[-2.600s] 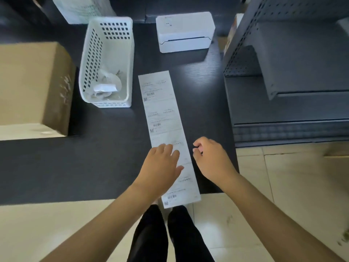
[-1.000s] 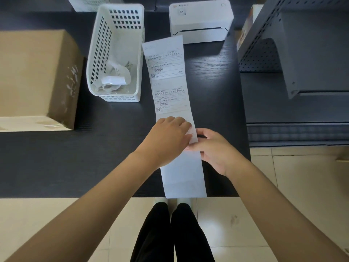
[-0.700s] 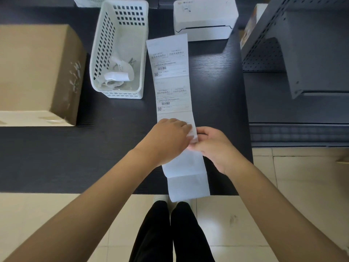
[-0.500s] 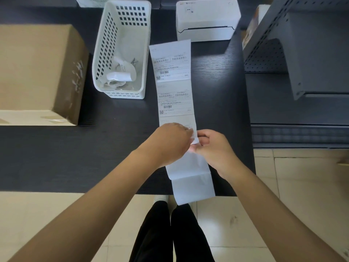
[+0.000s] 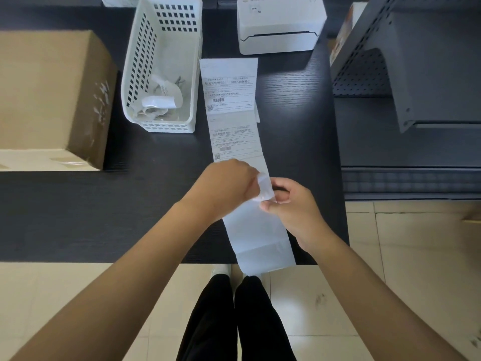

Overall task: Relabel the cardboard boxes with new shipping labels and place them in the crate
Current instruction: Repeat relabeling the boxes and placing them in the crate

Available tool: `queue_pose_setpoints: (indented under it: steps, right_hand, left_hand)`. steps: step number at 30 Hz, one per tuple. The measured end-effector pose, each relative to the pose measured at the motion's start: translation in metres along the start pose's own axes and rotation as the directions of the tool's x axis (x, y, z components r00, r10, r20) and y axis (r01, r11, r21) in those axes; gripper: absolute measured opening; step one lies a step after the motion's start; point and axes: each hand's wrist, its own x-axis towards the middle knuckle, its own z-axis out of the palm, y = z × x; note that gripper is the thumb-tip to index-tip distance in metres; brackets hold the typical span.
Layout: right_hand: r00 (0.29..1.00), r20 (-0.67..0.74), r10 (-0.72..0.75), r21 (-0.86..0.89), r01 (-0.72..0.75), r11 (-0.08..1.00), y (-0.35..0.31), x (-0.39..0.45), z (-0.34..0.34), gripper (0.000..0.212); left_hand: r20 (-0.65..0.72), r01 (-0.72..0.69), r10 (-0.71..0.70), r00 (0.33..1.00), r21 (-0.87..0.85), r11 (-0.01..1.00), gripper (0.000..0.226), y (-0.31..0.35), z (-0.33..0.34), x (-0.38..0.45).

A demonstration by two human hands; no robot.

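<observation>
Dark tabletop (image 5: 78, 217), both hands' grip, left hand (image 5: 229, 186) and right hand (image 5: 291, 207), pinching blurred peeled label (image 5: 265, 185) off label strip (image 5: 234, 126).

Glossy paper label strip (image 5: 231, 121), wood-grain table (image 5: 78, 217)

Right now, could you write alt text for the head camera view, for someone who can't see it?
Left hand and right hand peel a label off a label strip on a black table, near a white basket, printer and cardboard box.

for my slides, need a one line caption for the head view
Both hands peel a label from the label strip on the black table, beside a white basket.
</observation>
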Motion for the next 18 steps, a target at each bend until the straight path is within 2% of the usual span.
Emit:
queue_pose_setpoints:
  steps: [4, 6, 12, 16, 18]
  right_hand:
    - [0.995, -0.031, 0.096, -0.053, -0.098, 0.994, 0.008, -0.003, -0.005, 0.032]
    - [0.993, -0.047, 0.109, -0.098, -0.113, 0.989, 0.012, -0.007, -0.005, 0.039]
    - [0.995, -0.087, 0.057, -0.269, -0.079, 0.960, 0.015, -0.028, 0.007, 0.064]
    - [0.981, -0.156, 0.113, -0.356, -0.163, 0.920, 0.017, -0.039, 0.010, 0.085]
    - [0.970, -0.190, 0.150, -0.358, -0.211, 0.910, 0.016, -0.043, 0.010, 0.086]
  left_hand:
    - [-0.171, 0.134, -0.179, 0.969, -0.246, 0.960, 0.036, -0.011, -0.010, -0.005]
    - [-0.243, 0.172, -0.251, 0.937, -0.304, 0.937, 0.033, -0.012, -0.015, -0.005]
    - [-0.406, 0.255, -0.370, 0.836, -0.310, 0.916, 0.028, -0.012, -0.043, -0.002]
    - [-0.491, 0.302, -0.427, 0.759, -0.316, 0.900, 0.027, -0.010, -0.069, 0.000]
    - [-0.528, 0.284, -0.418, 0.739, -0.319, 0.904, 0.026, -0.012, -0.079, -0.001]
